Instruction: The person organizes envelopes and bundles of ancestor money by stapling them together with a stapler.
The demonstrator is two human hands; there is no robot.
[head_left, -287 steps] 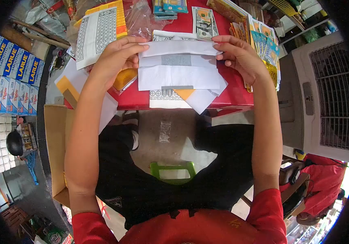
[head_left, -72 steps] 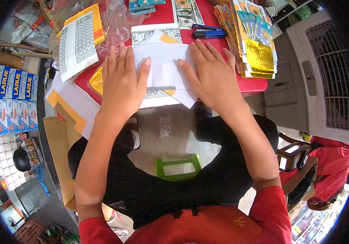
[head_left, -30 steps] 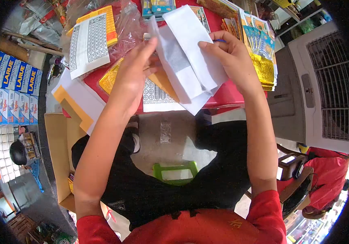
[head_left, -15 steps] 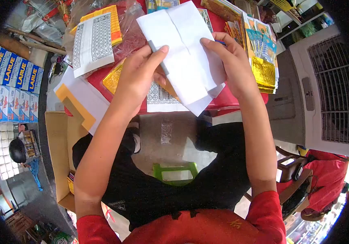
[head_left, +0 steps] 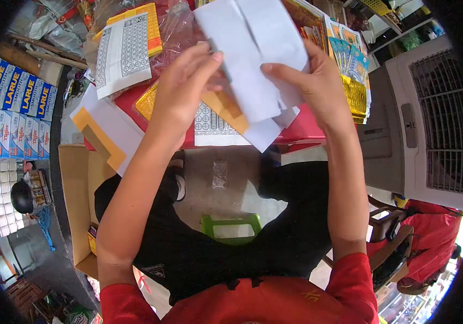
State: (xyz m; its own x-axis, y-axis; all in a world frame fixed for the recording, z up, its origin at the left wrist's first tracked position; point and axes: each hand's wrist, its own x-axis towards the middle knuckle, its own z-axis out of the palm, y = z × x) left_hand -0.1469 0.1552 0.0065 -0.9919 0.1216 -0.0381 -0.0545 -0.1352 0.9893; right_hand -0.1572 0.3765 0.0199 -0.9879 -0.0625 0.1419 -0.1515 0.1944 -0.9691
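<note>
A folded white paper packet (head_left: 258, 65) with a slit-like fold line is held up over the table, tilted. My right hand (head_left: 323, 89) grips its right edge, thumb on top and fingers behind. Close by its left edge is my left hand (head_left: 185, 89), fingers apart and slightly blurred, thumb tip close to the paper. Below the packet lie a printed black-and-white sheet (head_left: 207, 129) and a white sheet with an orange-gold patch (head_left: 223, 110). At the left is a stack of yellow paper (head_left: 154, 32) with a patterned printed sheet (head_left: 124, 54) on top.
The red table (head_left: 309, 127) also holds clear plastic wrap (head_left: 177, 27), gold paper (head_left: 353, 100) and blue note-like papers (head_left: 350, 56). An open cardboard box (head_left: 75, 200) stands at lower left. A green stool (head_left: 231, 229) is below, and a grey air cooler (head_left: 431, 119) at right.
The white packet has moved up and turned a little, going with my right hand. My left thumb has come off its left edge and those fingers have spread.
</note>
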